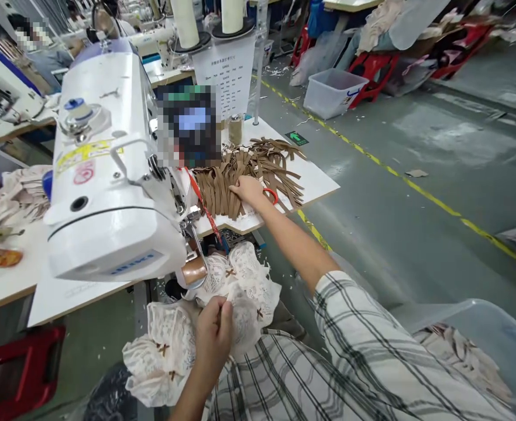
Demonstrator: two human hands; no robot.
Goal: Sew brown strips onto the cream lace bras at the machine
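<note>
My left hand (214,330) is closed, thumb against fingers, on the edge of a white lace bra (247,313) below the sewing machine's needle end. The lace pieces carry small brown bows, and more white lace bras (170,345) hang to the left of that hand. My right hand (248,190) reaches over the white tabletop and pinches at a pile of brown straps (218,190). Its fingertips touch one strap near the pile's middle. Orange-red scissor handles (271,196) lie beside the wrist, partly hidden by it.
The white sewing machine (104,158) stands at the left. Behind the straps are a thread spool (235,130) and a printed sheet (225,76). A clear bin (468,333) with beige cloth sits at the lower right, and a red stool (21,368) at the lower left.
</note>
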